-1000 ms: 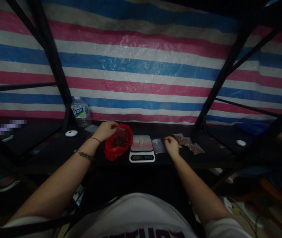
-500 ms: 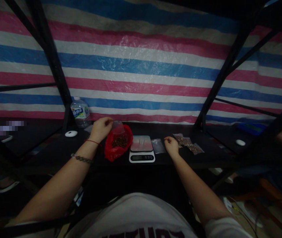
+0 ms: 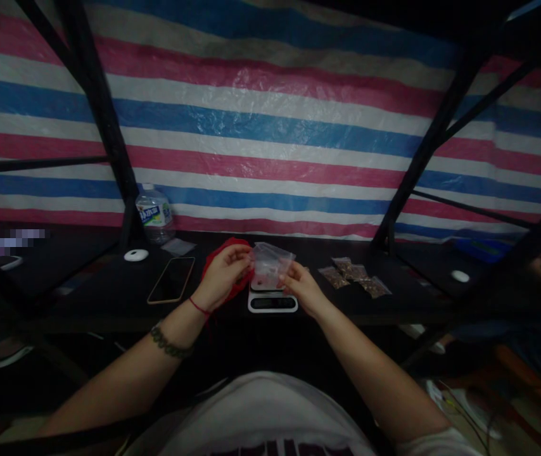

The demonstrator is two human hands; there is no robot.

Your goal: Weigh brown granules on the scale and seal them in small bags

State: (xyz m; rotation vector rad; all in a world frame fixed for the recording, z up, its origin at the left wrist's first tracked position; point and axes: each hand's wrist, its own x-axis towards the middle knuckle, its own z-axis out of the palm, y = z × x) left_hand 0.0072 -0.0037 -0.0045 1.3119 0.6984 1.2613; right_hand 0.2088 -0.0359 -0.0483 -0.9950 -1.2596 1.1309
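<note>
Over the kitchen scale (image 3: 273, 305), my left hand (image 3: 227, 273) and my right hand (image 3: 303, 289) hold a clear plastic bag (image 3: 273, 261) between them. The fingers of both are closed on its sides, left and right. Whether more than one bag is there I cannot tell. The bag covers most of the scale's plate, while the display at the front shows. Just behind my left hand lies a red plastic bag (image 3: 232, 242), its contents hidden by the hand.
To the right lie several filled small bags (image 3: 358, 273). On the left are a phone (image 3: 171, 280), a white rounded device (image 3: 136, 255), clear bags (image 3: 178, 247) and a water bottle (image 3: 154, 215). Black metal posts (image 3: 102, 120) stand on both sides; a striped sheet (image 3: 261, 152) hangs behind.
My left hand has moved right and nearer with the clear bag, from the red bag to the scale. My right hand has moved left onto it. The flat bag beside the scale no longer shows there.
</note>
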